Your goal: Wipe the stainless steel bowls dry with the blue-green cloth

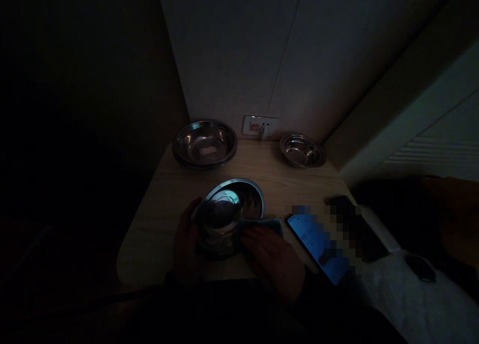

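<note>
A shiny metal bowl (226, 204) is tilted up over the wooden table, its inside facing me. My left hand (186, 241) grips the bowl's left side, fingers around the rim. On the bowl's right side, my right hand (271, 254) presses a dark bluish cloth (276, 226) against the metal. Part of the cloth lies hidden under the fingers. Dim light blurs the fine detail of both hands.
Stacked metal bowls (205, 143) stand at the back left, and another metal bowl (302, 152) at the back right. A lit phone (318, 249) lies right of my right hand, near a dark flat object (359, 229). A wall socket (260, 126) holds a plug.
</note>
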Available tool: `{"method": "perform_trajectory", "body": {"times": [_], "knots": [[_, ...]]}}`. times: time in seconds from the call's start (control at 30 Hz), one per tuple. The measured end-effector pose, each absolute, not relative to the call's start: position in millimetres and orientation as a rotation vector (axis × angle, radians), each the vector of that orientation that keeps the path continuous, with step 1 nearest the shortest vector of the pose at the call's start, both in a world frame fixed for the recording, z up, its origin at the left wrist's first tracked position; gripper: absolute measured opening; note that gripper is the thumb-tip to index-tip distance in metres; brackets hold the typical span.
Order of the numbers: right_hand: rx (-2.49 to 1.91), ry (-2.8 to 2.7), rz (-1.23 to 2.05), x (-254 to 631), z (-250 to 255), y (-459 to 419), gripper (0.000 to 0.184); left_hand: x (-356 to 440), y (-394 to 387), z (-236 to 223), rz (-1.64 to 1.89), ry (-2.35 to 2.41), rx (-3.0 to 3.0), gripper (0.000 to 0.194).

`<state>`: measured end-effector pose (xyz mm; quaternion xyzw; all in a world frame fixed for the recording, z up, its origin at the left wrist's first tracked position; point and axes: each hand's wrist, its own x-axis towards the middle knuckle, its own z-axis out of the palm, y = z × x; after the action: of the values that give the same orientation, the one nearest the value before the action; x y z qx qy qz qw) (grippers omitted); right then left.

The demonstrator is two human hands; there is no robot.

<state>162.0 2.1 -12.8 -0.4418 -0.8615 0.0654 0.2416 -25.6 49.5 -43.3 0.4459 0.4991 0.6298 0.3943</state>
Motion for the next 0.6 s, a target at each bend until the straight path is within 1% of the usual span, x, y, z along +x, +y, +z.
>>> {"method": "perform_trajectory", "body": {"times": [0.2,0.37,0.6], "knots": [[-1.208,-2.316,0.212,162,-12,1,0.036,-28,47,-43,1.479,1.381,1.272,0.039],[-1.214,-2.291,0.230,158,-14,1,0.036,-23,43,-44,1.412,1.220,1.365,0.044],[-1.149,-2.308,0.238,141,-16,0,0.029,-22,41,-44,1.320,1.332,1.387,0.047]]}}
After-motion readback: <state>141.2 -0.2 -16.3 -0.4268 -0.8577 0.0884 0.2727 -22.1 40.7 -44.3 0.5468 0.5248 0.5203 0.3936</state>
